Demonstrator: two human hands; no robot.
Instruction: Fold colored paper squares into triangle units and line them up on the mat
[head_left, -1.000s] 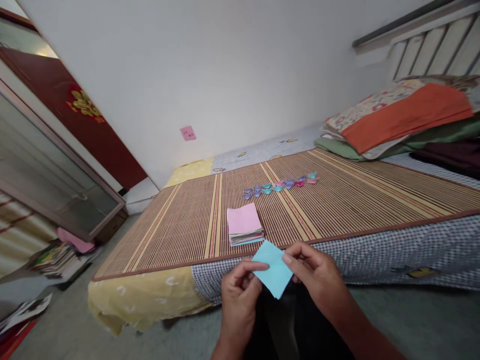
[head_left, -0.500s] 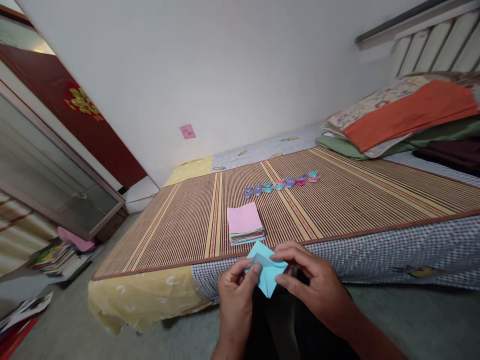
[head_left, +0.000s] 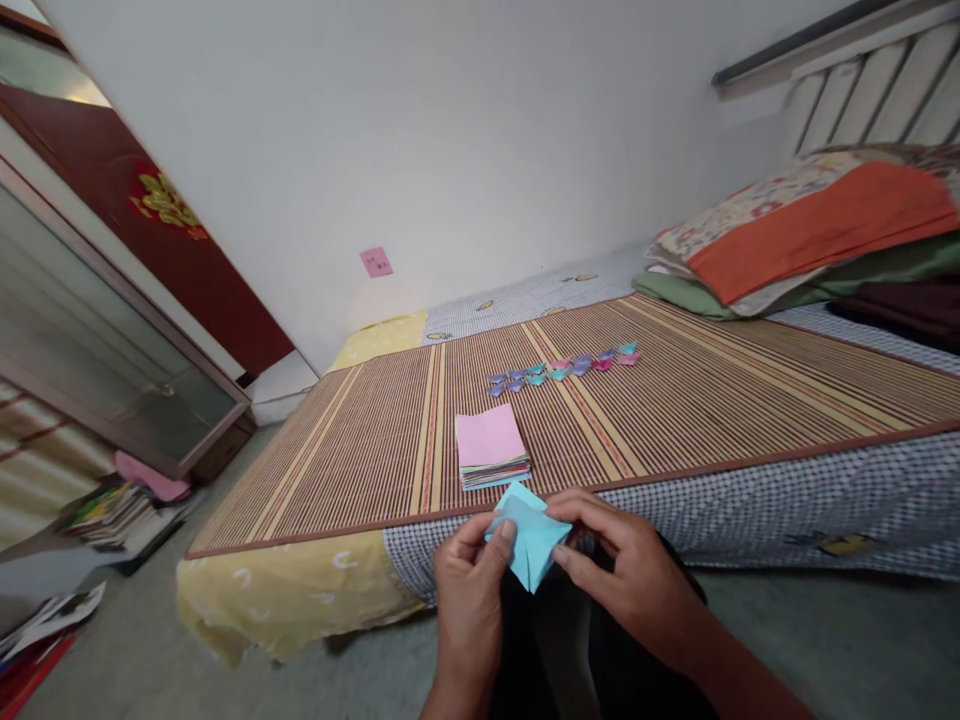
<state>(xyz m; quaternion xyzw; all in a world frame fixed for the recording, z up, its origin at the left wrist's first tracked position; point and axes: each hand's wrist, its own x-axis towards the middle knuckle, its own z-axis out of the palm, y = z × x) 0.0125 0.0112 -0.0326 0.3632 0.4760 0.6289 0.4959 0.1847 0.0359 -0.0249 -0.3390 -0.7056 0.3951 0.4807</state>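
Observation:
A light blue sheet of origami paper (head_left: 531, 545), partly folded into a diamond shape with creases and a raised flap, is held between my two hands in front of the bed's edge. My left hand (head_left: 471, 590) pinches its left side, the thumb lying on the paper's face. On the right side, my right hand (head_left: 615, 555) has its thumb and fingers closed on the paper's edge. Just beyond the paper, a stack of coloured square paper (head_left: 491, 440) with a pink sheet on top lies on the striped mat. Farther back are two rows of small folded paper pieces (head_left: 562, 370).
The striped mat (head_left: 360, 450) covers the bed. Folded bedding with an orange band (head_left: 825, 230) lies at the right. A pink note (head_left: 376, 262) is on the wall. Books (head_left: 112, 515) are stacked low at the left, near a glass-fronted cabinet (head_left: 112, 310).
The upper fold of the light blue paper lies flatter and the paper has shifted slightly left. Both hands keep their grip, with small finger movements.

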